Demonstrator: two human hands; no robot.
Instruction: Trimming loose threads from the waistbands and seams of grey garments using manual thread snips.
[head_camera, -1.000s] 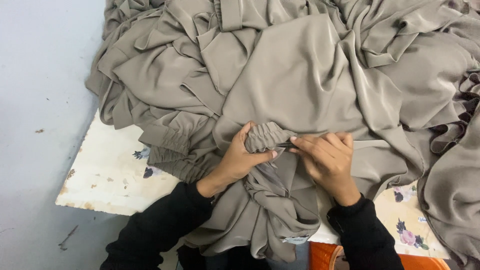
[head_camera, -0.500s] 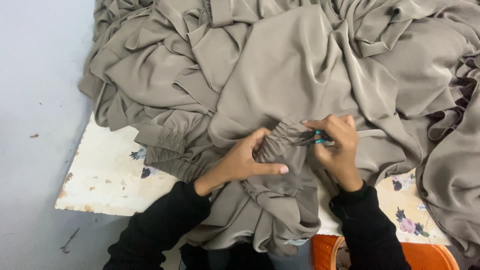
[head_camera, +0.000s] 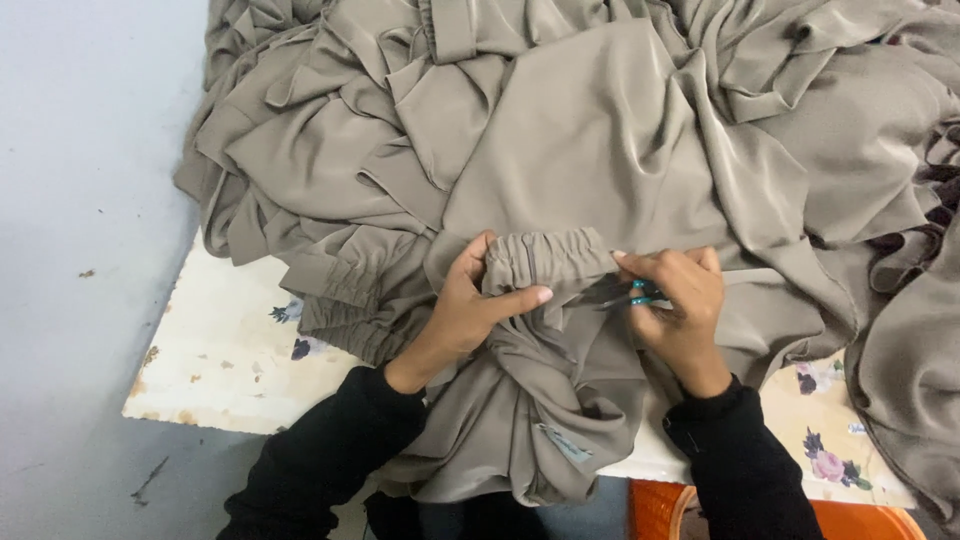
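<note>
Left hand (head_camera: 470, 305) is clamped on the gathered cuff (head_camera: 548, 258) of a grey-brown garment (head_camera: 600, 140) heaped on the worktop (head_camera: 215, 350); right hand (head_camera: 675, 305) is closed around small teal-handled snips (head_camera: 625, 297) right beside it.

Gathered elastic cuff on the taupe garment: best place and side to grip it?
Grip the gathered elastic cuff at its left end, coming from the left, as the left hand does. The ruched band is thick there, and the right hand works small snips at the other end.
</note>
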